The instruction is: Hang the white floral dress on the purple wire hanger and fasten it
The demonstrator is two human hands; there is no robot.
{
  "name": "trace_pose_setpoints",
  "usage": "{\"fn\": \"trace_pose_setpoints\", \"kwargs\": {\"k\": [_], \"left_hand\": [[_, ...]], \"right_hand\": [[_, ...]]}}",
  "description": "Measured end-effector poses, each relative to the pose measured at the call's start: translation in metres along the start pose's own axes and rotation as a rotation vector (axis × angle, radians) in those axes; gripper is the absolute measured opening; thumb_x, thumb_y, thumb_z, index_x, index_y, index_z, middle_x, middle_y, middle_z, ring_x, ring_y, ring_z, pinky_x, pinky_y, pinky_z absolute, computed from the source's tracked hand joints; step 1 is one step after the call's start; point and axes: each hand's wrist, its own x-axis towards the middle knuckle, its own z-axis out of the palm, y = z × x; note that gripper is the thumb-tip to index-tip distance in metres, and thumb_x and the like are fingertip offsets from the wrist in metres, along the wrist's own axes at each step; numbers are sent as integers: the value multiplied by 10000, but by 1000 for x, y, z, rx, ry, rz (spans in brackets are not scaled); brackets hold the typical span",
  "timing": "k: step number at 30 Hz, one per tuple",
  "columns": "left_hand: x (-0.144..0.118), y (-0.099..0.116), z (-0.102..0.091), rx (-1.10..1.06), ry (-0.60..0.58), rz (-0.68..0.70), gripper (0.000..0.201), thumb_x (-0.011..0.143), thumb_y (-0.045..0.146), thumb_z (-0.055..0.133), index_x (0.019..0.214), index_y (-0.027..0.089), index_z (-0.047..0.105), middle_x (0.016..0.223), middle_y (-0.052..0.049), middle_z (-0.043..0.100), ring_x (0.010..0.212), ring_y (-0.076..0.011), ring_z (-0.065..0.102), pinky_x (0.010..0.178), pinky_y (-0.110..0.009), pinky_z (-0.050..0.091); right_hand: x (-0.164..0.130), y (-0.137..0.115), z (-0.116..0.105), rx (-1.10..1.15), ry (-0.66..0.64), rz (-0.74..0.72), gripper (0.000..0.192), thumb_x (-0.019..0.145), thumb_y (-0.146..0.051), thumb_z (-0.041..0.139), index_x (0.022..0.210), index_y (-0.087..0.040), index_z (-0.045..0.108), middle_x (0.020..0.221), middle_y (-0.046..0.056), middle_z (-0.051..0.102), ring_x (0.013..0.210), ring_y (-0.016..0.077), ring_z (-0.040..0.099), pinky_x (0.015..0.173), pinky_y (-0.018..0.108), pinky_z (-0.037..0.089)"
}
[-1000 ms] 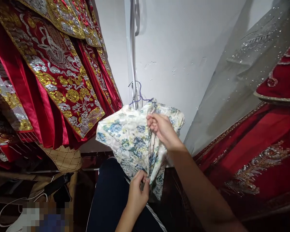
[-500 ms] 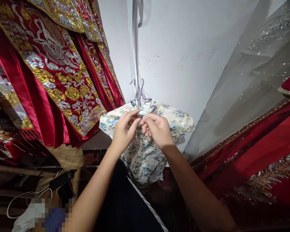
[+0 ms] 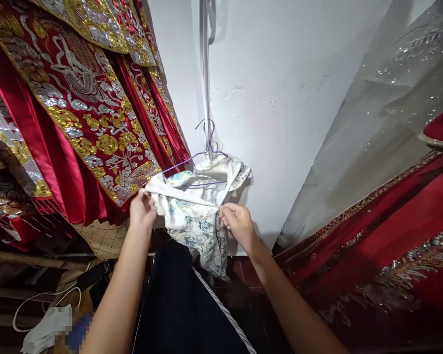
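Note:
A white floral shirt (image 3: 192, 219) hangs partly on a purple wire hanger (image 3: 194, 158), its front pulled open so that the pale inside shows. My left hand (image 3: 143, 209) grips the shirt's edge at the left, its fingers closed on the cloth. Lower on the right, my right hand (image 3: 239, 223) pinches the other front edge. The hanger's left arm is bare of cloth, while the right shoulder of the shirt still covers the hanger's right end. The hanger's hook is up by a narrow white vertical strip (image 3: 205, 93).
Red garments with gold and silver embroidery (image 3: 107, 132) hang at the left. Sheer sparkling fabric (image 3: 354, 128) and a red beaded garment (image 3: 398, 231) fill the right. A white cable (image 3: 25, 300) lies lower left, before the white wall (image 3: 273, 59).
My hands have moved apart and down from the collar, the left one outward. The shirt front has opened, and its left shoulder has come off the hanger.

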Motion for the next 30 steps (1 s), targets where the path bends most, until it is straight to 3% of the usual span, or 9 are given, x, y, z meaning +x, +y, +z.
{"fn": "trace_pose_setpoints", "kwargs": {"k": [2, 5, 9, 14, 17, 19, 22, 26, 30], "left_hand": [[-15, -22, -19, 61, -44, -139, 253, 815, 354, 692, 719, 151, 577, 599, 10, 550, 578, -126, 534, 630, -258, 465], [-40, -36, -39, 337, -327, -397, 299, 728, 407, 751, 819, 133, 673, 746, -39, 666, 721, -180, 617, 727, -292, 494], [-54, -20, -48, 679, -659, -346, 241, 739, 395, 715, 790, 161, 691, 800, -51, 705, 909, -267, 634, 894, -367, 480], [-77, 14, -17, 450, -805, -394, 300, 876, 449, 615, 827, 154, 640, 818, -39, 648, 825, -195, 609, 852, -321, 482], [-104, 36, 18, 342, -812, -300, 291, 932, 442, 570, 898, 156, 615, 864, -39, 619, 825, -163, 580, 809, -277, 468], [-122, 53, 40, 408, -896, -187, 262, 952, 413, 557, 917, 160, 616, 883, -43, 612, 848, -167, 566, 816, -278, 457], [-140, 75, 61, 504, -1022, 14, 225, 978, 371, 524, 947, 175, 631, 965, -60, 621, 946, -191, 567, 909, -311, 432], [-141, 83, 60, 497, -1212, 38, 275, 955, 367, 572, 1185, 218, 596, 1166, -91, 620, 1125, -230, 561, 1018, -354, 396], [-132, 60, 34, 441, -1214, -94, 701, 889, 463, 654, 1479, 269, 329, 1387, -123, 507, 1266, -258, 491, 1045, -371, 383]], "right_hand": [[-7, -6, -1, -32, -117, 57, 211, 802, -260, 512, 613, -183, 568, 477, -41, 450, 461, 97, 388, 456, 230, 269], [-15, -7, -13, -139, -318, 172, 239, 813, -253, 497, 602, -185, 585, 466, -30, 482, 440, 101, 412, 452, 229, 307], [-23, 6, -35, -272, -555, 224, 308, 881, -324, 530, 638, -173, 645, 520, 14, 559, 482, 130, 493, 491, 259, 389], [-29, 14, -34, -353, -683, 290, 347, 919, -420, 553, 722, -163, 679, 639, 57, 641, 597, 172, 564, 562, 295, 419], [-29, 5, -18, -255, -488, 221, 411, 927, -552, 522, 811, -187, 670, 764, 52, 648, 707, 192, 571, 657, 325, 450], [-31, -9, -6, -105, -387, 222, 475, 917, -634, 492, 878, -201, 680, 817, 54, 653, 802, 215, 590, 761, 355, 470], [-36, -33, 10, 332, -464, 349, 649, 894, -757, 381, 1018, -194, 679, 877, 80, 676, 931, 256, 626, 844, 392, 486], [-45, -52, 13, 648, -620, 524, 785, 835, -841, 333, 1033, -155, 657, 865, 100, 675, 882, 271, 654, 804, 400, 507], [-52, -59, -7, 319, -785, 567, 611, 663, -620, 777, 1055, -168, 655, 887, 49, 677, 794, 205, 634, 747, 322, 496]]}}
